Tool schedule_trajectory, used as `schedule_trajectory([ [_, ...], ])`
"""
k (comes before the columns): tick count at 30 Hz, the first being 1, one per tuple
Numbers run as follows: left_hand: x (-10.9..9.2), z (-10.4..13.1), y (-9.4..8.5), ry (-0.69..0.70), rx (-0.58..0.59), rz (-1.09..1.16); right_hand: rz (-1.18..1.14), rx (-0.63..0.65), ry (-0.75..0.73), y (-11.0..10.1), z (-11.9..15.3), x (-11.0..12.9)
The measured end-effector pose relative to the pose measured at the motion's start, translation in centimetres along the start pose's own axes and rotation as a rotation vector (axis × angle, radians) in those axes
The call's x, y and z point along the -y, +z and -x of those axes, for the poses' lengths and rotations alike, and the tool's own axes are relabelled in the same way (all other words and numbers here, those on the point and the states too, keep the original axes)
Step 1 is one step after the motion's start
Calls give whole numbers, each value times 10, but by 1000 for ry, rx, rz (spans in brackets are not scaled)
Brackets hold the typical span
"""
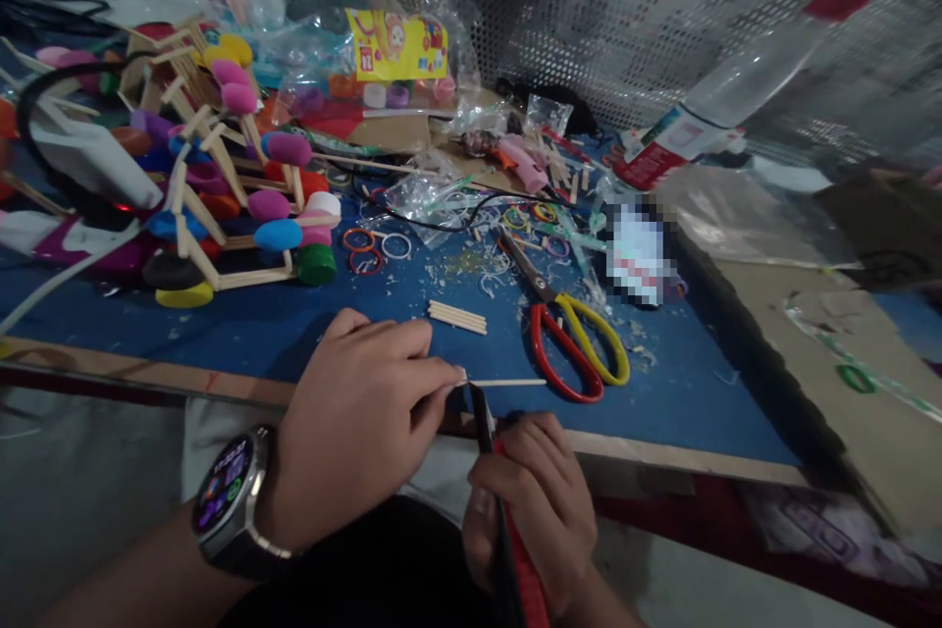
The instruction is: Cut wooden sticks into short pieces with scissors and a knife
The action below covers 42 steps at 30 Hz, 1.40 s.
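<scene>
Head view: left hand pinches a wooden stick pointing rightward, right hand clutching a cutter near its pinched end.

Blue tabletop — grey mesh-like wall — grey floor

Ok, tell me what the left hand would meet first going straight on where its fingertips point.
Most likely the tip of the black-and-red tool in the right hand, close by the left hand at the thin stick; depth there is unclear. The scissors lie farther along.
</scene>
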<state>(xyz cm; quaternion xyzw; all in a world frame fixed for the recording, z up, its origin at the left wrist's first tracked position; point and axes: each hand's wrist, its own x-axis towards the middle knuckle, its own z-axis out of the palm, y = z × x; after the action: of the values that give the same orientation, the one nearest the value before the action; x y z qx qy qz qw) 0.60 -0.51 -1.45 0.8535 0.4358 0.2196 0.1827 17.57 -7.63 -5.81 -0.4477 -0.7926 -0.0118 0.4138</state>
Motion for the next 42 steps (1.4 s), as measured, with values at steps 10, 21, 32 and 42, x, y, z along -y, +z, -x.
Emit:
schedule_trajectory([
  [10,2,-3,0,36,-6,-1,-24,81,79,-1,-15,1],
  [21,2,-3,-3,9,26,-18,-48,50,111,-6,-17,-1],
  [32,5,2,0,55,-63,11,356,-42,42,-94,-22,-102],
  [42,4,1,-4,103,-81,-12,291,411,-9,-146,-36,-205],
])
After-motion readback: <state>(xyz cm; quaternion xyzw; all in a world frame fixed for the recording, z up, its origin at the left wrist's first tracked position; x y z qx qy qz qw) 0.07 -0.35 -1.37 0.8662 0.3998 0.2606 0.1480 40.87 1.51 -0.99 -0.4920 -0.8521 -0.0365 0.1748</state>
